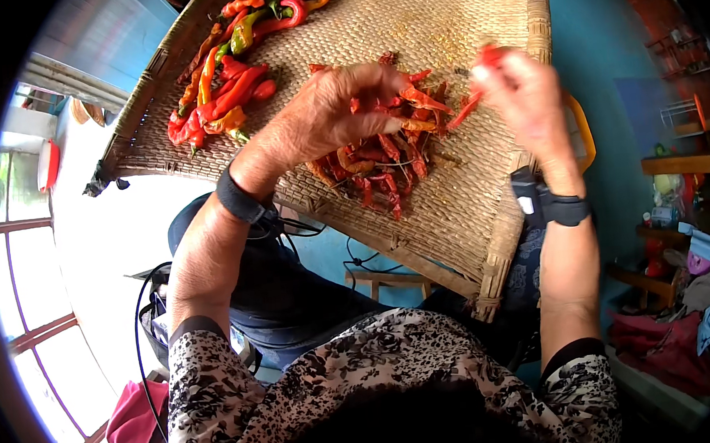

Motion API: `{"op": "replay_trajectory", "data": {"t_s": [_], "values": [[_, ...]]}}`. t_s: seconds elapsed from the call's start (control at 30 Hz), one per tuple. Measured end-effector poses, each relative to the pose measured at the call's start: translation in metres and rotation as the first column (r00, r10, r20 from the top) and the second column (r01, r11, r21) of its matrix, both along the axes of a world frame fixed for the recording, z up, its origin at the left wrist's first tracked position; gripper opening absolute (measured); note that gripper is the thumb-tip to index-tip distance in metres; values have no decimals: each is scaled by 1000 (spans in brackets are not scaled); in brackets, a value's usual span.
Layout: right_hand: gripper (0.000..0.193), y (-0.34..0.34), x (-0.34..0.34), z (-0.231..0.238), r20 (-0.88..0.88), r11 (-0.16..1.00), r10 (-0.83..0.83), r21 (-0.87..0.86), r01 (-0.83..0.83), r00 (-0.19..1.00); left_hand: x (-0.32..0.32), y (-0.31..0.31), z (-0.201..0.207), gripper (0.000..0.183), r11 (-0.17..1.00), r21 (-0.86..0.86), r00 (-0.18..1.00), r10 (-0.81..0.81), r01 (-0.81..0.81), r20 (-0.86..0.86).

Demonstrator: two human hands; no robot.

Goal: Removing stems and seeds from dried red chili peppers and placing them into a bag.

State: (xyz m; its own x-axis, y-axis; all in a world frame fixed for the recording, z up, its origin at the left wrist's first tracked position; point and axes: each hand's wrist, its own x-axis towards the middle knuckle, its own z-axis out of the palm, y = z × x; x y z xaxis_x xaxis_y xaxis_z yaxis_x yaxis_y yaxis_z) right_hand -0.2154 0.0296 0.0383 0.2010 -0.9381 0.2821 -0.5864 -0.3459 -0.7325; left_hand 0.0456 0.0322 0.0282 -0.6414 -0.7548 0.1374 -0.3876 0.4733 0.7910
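Patterned shirt cloth (396, 338), dark flowers on a pale ground, fills six o'clock, nearest the camera, seen from above. Two bare arms reach up from it over a large woven tray (485, 192), which spreads from ten o'clock to one o'clock.

Just past twelve o'clock on the tray lies a heap of shrivelled red peppers (391, 182). At eleven o'clock sit glossy, plumper peppers (235, 94) in red, orange and green, apart from the heap.

At twelve o'clock the left hand (331, 112) arches over the heap, thumb and forefinger curved with a narrow gap between them. Red pods show in and beyond that gap; whether the fingers grip one, I cannot tell. At two o'clock the right hand (523, 98) is raised above the tray, its fingertips apparently pinched on a red pod (490, 54).

The step in hand appears to be handling the shrivelled pods a few at a time; the next move seems to call for a light pinch, as they look brittle.

Motion blur softens the right fingers, and a second red pod (466, 108) beside them may be held or loose. The left hand hides part of the heap, and the tray's far edge is cut off at twelve o'clock.
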Motion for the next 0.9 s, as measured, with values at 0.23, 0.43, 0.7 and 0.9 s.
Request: {"op": "replay_trajectory", "data": {"t_s": [0.23,0.43,0.7,0.9], "values": [[18,-15,-118,2,-231,806,-586,-263,530,777,28,32,-14,41,987,-92,892,-77,131,446],[20,-4,-115,-5,-309,718,-669,-503,481,676,10,34,-40,24,969,-202,902,-42,141,429],[11,0,-11,-14,-238,986,116,-85,-140,964,-28,23,-43,16,960,-278,946,51,43,321],[23,7,14,-2,-19,934,318,180,-309,948,-28,9,-26,19,981,-153,993,118,-118,-13]]}}
